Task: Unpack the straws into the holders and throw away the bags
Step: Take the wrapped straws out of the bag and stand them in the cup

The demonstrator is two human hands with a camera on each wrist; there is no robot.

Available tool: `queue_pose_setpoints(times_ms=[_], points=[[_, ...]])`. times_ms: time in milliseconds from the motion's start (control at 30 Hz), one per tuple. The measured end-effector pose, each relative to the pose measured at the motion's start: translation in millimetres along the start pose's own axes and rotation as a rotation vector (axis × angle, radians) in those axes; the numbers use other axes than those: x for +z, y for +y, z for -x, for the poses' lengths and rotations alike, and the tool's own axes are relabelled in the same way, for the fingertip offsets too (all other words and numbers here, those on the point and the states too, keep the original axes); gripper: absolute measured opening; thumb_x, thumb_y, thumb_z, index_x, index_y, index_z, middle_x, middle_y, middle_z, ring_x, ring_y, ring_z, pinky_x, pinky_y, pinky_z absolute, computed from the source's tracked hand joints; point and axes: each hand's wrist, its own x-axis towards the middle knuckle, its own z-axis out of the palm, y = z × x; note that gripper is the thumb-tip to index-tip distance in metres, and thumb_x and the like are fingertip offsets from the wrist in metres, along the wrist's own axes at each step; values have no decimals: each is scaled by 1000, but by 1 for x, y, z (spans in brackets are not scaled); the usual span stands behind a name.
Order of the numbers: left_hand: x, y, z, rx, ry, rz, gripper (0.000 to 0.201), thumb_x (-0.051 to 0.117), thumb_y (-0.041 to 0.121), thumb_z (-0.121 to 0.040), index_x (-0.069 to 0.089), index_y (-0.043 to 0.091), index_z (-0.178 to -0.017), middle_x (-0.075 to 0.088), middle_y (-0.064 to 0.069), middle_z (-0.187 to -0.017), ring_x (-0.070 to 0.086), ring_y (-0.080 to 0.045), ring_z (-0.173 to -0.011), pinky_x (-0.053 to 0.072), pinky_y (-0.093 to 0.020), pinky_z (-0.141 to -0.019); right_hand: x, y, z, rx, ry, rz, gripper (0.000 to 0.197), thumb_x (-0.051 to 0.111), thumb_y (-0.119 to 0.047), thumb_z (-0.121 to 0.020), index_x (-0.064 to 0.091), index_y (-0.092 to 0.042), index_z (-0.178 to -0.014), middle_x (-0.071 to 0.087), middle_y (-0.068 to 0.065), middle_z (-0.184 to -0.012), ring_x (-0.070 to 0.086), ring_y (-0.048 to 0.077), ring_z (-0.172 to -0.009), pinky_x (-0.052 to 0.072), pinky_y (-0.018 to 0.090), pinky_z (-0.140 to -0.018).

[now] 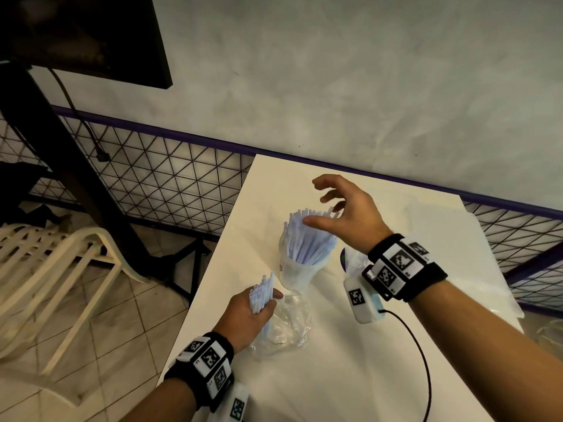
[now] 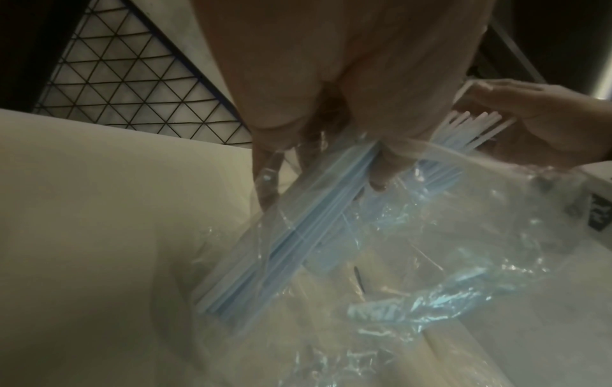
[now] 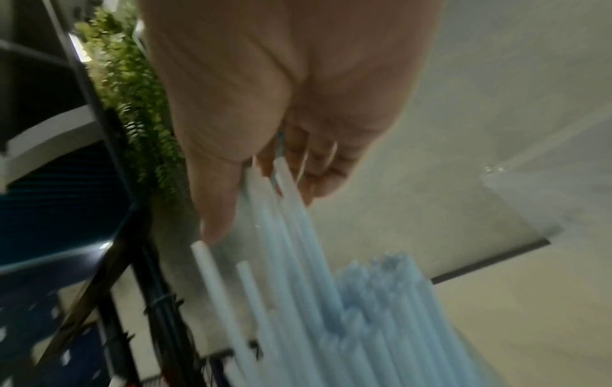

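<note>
A clear holder cup [image 1: 297,275] stands mid-table on the white table [image 1: 350,376], full of pale blue straws [image 1: 307,236]. My right hand [image 1: 327,208] hovers over their tops with fingers spread and loosely bent; in the right wrist view its fingertips [image 3: 215,230] brush the upper ends of the straws [image 3: 364,327]. Nearer the front edge, my left hand [image 1: 265,303] grips a smaller straw bundle [image 1: 262,290] upright, its lower part still inside a crumpled clear bag [image 1: 286,330]. The left wrist view shows my fingers [image 2: 265,178] curled round that bundle [image 2: 298,235] through the bag [image 2: 463,248].
A white plastic chair [image 1: 61,269] stands on the tiled floor to the left. Wire mesh fencing [image 1: 170,178] runs behind the table below a grey wall. Another clear plastic sheet [image 1: 487,269] lies at the table's right side. A black cable [image 1: 423,354] trails from my right wrist.
</note>
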Motion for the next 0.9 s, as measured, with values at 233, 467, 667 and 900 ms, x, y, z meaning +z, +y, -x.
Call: queue_pose_setpoints(times_ms=[233,467,667,900], points=[[1,1,0,1,5,13,16,65,16,-90,71,30,-95,73,14,-92,67,4,-88,46,-9,-80,44,13,24,-269,-230,451,57,26,-44,-104,45,-12,-147,48,4,-151,37,21,-144,31,36,-117],[1,0,0,12,2,3,17,65,16,-90,70,31,-95,73,12,-94,66,2,-90,46,-11,-82,63,23,30,-278,-198,452,62,40,-45,-102,28,-15,-155,30,2,-161,22,20,-151,21,36,-122],[1,1,0,20,21,-15,22,66,16,-89,68,38,-87,72,15,-89,66,6,-85,46,-7,-77,75,21,27,-323,-160,642,52,24,-36,-105,45,-16,-148,43,1,-155,34,24,-146,28,41,-117],[-1,2,2,8,-13,37,14,69,20,-88,74,29,-97,74,12,-96,67,0,-92,50,-15,-86,66,4,32,-326,-214,556,54,21,-43,-104,46,-20,-146,38,-4,-157,26,18,-149,17,42,-114]])
